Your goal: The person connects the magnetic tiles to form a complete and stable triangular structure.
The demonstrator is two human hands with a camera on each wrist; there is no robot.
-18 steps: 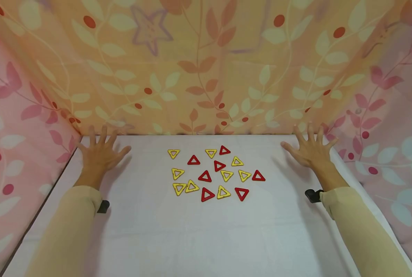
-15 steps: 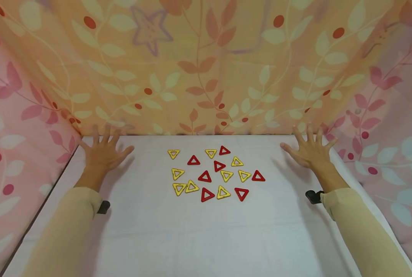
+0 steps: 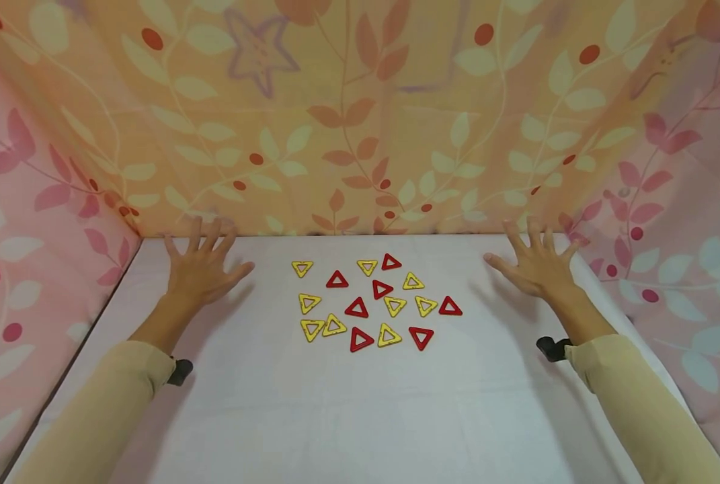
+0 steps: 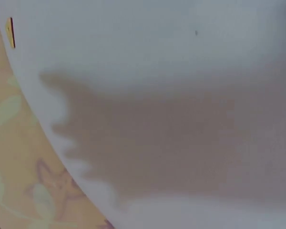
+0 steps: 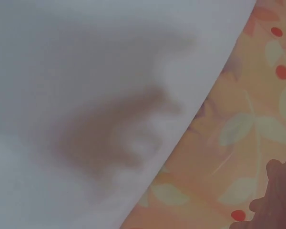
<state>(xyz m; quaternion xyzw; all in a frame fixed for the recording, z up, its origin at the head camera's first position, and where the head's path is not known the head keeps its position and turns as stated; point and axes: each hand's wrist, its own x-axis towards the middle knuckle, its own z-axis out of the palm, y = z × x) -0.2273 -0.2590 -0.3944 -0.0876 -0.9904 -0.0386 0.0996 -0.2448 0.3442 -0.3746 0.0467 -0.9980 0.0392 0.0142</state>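
Observation:
Several hollow triangle pieces, some yellow (image 3: 302,263) and others red (image 3: 450,312), lie scattered on the white tabletop in the middle of the head view. Left of them my left hand (image 3: 197,272) hovers with spread fingers, holding nothing. My right hand (image 3: 538,270) is over the table to their right, fingers also spread, with nothing in it. In the left wrist view, one yellow triangle piece (image 4: 10,34) shows at the upper left edge, and the hand's shadow falls on the cloth. The right wrist view shows a hand shadow on the cloth too.
A white cloth (image 3: 335,423) covers the table. An orange leaf-patterned curtain (image 3: 420,154) hangs along its far edge. Pink patterned curtains flank the left side (image 3: 9,269) and the right side (image 3: 686,282). Black straps with cameras sit at both wrists.
My left hand has moved right, closer to the triangle pieces. My right hand has shifted slightly left. The pieces keep their arrangement.

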